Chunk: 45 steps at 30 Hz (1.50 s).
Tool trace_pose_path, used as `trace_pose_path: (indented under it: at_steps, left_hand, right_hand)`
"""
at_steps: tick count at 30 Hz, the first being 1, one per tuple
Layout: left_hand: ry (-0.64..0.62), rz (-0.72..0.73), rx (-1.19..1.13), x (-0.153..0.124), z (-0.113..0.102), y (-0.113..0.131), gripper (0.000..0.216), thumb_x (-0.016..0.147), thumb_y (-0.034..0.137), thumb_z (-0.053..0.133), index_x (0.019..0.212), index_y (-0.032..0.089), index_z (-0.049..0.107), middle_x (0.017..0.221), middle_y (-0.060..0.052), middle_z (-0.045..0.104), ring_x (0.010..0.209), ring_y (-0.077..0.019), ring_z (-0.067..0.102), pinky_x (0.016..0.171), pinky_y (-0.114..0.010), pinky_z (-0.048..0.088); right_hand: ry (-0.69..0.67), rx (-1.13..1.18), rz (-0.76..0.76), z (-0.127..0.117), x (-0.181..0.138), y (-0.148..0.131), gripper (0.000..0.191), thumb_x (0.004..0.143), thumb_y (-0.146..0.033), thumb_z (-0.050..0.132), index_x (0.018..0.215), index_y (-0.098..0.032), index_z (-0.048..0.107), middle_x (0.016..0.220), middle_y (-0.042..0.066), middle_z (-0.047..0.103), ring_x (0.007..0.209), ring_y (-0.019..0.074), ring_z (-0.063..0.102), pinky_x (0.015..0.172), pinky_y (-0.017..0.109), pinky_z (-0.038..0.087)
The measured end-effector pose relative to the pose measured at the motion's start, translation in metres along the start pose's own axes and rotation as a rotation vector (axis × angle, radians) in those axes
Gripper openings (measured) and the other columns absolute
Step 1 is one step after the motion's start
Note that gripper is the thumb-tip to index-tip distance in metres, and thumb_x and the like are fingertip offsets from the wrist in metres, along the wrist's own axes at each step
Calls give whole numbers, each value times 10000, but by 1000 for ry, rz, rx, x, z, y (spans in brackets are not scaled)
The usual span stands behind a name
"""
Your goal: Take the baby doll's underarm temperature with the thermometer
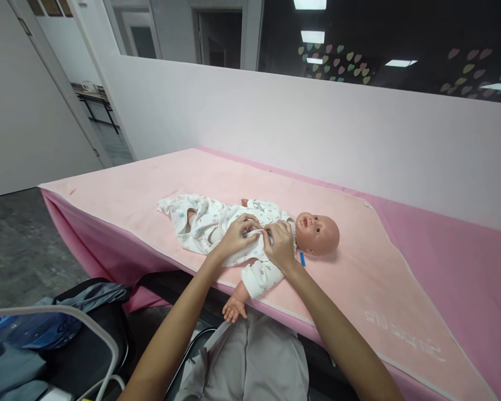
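Head view: we note left hand point(237, 235) and right hand point(281, 244) pinching the printed romper point(220, 214) on the baby doll point(320, 234).

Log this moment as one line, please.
left hand: pinches printed outfit | right hand: pinches outfit beside it | doll: on its back on pink sheet | blue strip: near doll's neck

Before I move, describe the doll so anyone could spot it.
Start at the pink sheet below the white wall. On it lies the doll, in a printed white suit, under the person's left hand and right hand. Its bald head sets it apart from the blue strip beside it.
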<state>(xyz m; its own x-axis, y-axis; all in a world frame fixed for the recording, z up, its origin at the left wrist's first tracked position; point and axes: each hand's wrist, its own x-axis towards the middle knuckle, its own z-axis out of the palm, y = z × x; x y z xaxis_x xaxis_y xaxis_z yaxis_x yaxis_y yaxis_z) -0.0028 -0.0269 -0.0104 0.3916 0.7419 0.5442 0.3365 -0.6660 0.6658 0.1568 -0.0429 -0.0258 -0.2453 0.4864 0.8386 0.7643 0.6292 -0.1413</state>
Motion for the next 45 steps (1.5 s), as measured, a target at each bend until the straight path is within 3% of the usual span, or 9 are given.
trace_pose_path:
  at_steps: [7,13,24,34,45]
  left_hand:
    - [-10,-5,-30,1,1,-3,137,785,243,532,857,176,628,992,-64,543,923,-180,525,755,-282,439]
    - [-15,46,41,-1,5,-3,222,793,205,495,980,185,613,1003,-68,525,940,-185,517,771,-291,443]
    - [-49,25,20,1,1,-3,174,802,230,484,909,180,611,1003,-66,537,951,-194,522,797,-307,450]
    - [-9,110,177,-1,9,-6,179,774,188,494,930,185,582,998,-58,546,939,-185,526,856,-320,422]
    - [-29,62,77,0,5,-6,172,788,183,494,897,181,628,976,-49,590,924,-177,553,847,-298,428]
  right_hand:
    - [-17,-3,4,1,-1,1,142,872,-167,418,786,-204,524,722,32,609,734,181,533,834,366,384]
    - [-11,8,12,1,-1,1,124,840,-133,438,795,-198,533,734,28,616,745,173,534,826,349,388]
    - [-9,12,22,0,0,1,123,800,-122,451,773,-201,542,719,30,589,747,179,516,755,331,395]
    - [-13,-3,-39,-2,0,-1,133,758,-98,457,778,-196,544,713,29,588,735,184,505,750,334,390]
    - [-55,-74,-27,1,-1,2,93,766,-125,482,752,-186,551,723,41,570,769,193,487,752,334,377]
